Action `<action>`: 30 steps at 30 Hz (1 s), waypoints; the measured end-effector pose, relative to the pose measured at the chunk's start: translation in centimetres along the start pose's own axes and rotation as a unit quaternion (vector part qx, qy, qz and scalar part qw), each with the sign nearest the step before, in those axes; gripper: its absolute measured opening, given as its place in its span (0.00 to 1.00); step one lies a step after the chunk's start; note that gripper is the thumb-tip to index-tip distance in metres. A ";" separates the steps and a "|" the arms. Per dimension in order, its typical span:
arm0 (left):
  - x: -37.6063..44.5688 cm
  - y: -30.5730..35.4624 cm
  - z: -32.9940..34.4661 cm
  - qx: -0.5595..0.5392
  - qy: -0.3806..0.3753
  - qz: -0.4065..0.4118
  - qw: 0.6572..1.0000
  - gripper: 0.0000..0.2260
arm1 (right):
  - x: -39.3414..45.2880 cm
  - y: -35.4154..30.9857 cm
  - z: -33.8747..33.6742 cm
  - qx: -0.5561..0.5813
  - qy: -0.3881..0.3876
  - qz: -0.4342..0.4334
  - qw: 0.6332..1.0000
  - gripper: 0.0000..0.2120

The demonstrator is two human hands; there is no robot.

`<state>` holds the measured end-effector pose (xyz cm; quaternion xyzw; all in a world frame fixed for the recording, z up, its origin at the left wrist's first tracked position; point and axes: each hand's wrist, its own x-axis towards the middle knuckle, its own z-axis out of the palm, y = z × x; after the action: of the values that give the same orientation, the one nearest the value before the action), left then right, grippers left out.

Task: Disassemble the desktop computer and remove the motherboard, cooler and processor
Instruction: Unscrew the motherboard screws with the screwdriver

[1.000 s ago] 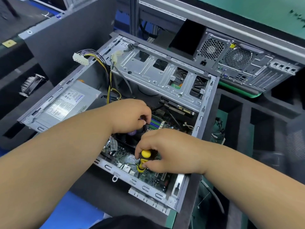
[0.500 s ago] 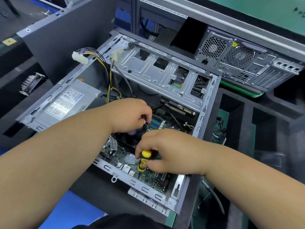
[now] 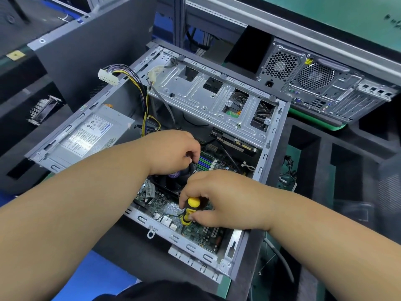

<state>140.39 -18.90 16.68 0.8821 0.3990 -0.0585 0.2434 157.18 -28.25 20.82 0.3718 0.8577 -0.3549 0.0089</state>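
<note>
An open desktop case [image 3: 269, 148] lies on its side in front of me. Inside it the green motherboard [image 3: 201, 233] carries a black cooler fan [image 3: 173, 181] near the middle. My right hand [image 3: 219, 198] grips a yellow and black screwdriver [image 3: 191, 209], its tip down on the board just below the cooler. My left hand [image 3: 173, 151] has its fingers curled at the cooler's upper right corner, pinching something small and dark that I cannot make out. The processor is hidden under the cooler.
The power supply [image 3: 86, 135] hangs out over the case's left edge, its yellow and black cables [image 3: 141, 98] looping up. A metal drive cage [image 3: 212, 101] spans the case's far side. A second computer case [image 3: 325, 83] stands at the back right. A loose heatsink [image 3: 43, 109] lies far left.
Both hands stay at the cooler; the right hand keeps the screwdriver in almost the same spot. My head has shifted slightly.
</note>
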 end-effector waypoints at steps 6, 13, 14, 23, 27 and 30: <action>0.1 0.0 0.1 -0.002 0.002 0.003 1.000 0.11 | 0.0 0.0 0.1 0.002 0.001 0.000 1.000 0.12; 0.0 0.0 0.1 -0.008 0.004 0.003 1.000 0.11 | -0.2 0.1 0.0 -0.003 -0.003 0.005 1.000 0.12; 0.0 0.0 0.1 -0.009 0.004 0.003 1.000 0.11 | -0.2 0.0 0.0 -0.003 -0.003 0.005 1.000 0.12; -0.1 0.1 0.1 -0.012 0.008 0.002 1.000 0.11 | -0.3 0.0 0.1 -0.005 -0.003 0.003 1.000 0.12; -0.1 0.0 0.1 -0.009 0.009 0.001 1.000 0.11 | -0.3 0.1 0.1 -0.004 -0.001 0.001 1.000 0.12; -0.1 0.0 0.1 -0.009 0.008 0.001 1.000 0.11 | -0.3 0.1 0.0 -0.002 -0.001 0.001 1.000 0.12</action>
<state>140.38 -19.00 16.65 0.8806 0.4008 -0.0472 0.2484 157.48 -28.43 20.81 0.3727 0.8581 -0.3531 0.0107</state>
